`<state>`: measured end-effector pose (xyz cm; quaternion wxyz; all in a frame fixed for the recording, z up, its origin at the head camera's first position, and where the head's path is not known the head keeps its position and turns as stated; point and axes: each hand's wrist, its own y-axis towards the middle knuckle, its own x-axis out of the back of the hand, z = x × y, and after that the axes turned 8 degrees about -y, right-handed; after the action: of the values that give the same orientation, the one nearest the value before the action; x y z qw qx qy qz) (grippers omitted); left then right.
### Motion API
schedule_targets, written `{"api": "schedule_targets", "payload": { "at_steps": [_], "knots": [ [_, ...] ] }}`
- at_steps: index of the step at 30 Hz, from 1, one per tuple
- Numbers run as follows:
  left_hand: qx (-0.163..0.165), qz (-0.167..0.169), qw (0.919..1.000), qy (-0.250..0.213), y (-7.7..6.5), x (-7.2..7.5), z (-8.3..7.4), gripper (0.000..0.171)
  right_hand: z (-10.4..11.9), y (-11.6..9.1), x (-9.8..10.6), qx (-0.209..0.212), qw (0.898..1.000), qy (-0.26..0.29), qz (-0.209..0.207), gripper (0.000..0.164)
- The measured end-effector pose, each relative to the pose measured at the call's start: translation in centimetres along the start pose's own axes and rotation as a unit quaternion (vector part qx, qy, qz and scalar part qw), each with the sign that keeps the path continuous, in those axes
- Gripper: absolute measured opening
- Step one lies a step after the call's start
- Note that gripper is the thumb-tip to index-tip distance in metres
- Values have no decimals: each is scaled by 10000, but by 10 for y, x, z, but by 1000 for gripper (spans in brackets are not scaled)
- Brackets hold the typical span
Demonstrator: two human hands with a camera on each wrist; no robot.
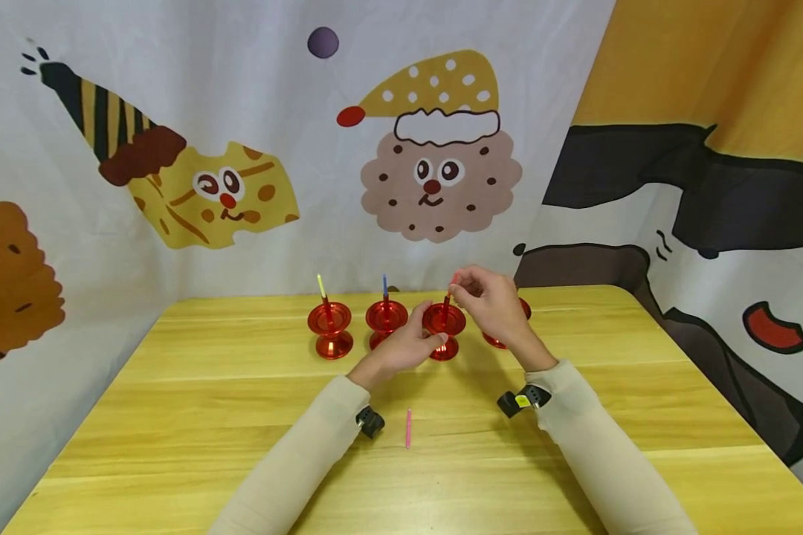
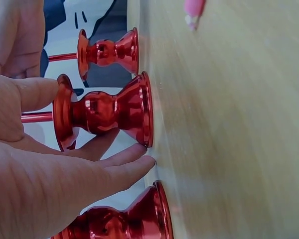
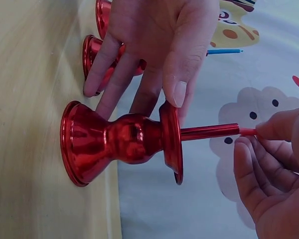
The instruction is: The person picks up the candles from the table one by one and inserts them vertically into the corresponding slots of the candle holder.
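A shiny red candle holder [image 1: 444,349], third from the left in a row, stands upright on the table. My left hand [image 1: 404,348] holds it, the thumb on the rim of its dish and the fingers along the far side. Above it, my right hand [image 1: 494,303] pinches a thin red candle [image 3: 247,131] between thumb and fingertips. The candle's lower end meets the top of the holder's upright tube [image 3: 209,132]; how deep it sits inside cannot be seen.
Left of this stand two matching holders, one with a yellow candle [image 1: 321,286], the other with a blue candle [image 1: 384,285]. A fourth holder [image 1: 525,308] is partly hidden behind my right hand. One pink candle [image 1: 408,429] lies on the wooden table [image 1: 241,416], before a printed curtain [image 1: 321,148].
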<state>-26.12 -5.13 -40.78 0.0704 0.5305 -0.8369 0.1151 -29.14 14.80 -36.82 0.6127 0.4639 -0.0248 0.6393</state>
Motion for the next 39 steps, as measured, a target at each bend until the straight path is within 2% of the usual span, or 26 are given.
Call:
{"api": "schedule_targets", "payload": {
  "at_steps": [10, 17, 23, 32, 39],
  "knots": [
    [-77, 25, 9999, -85, 0, 1, 0, 82, -2, -1, -4, 378, 9985, -393, 61, 5],
    [13, 30, 9999, -153, 3, 1, 3, 84, -3, -1, -5, 543, 9971, -529, 93, 3],
    [-51, 99, 9999, -101, 4, 2, 5, 86, -4, -2, -6, 521, 9973, -502, 132, 3],
    [-137, 94, 9998, -136, 3, 2, 4, 85, -2, -2, -5, 216, 9990, -378, -24, 6],
    [-114, 114, 9998, -143, 2, 2, 4, 83, 0, -2, -4, 270, 9990, -339, -88, 7]
  ]
}}
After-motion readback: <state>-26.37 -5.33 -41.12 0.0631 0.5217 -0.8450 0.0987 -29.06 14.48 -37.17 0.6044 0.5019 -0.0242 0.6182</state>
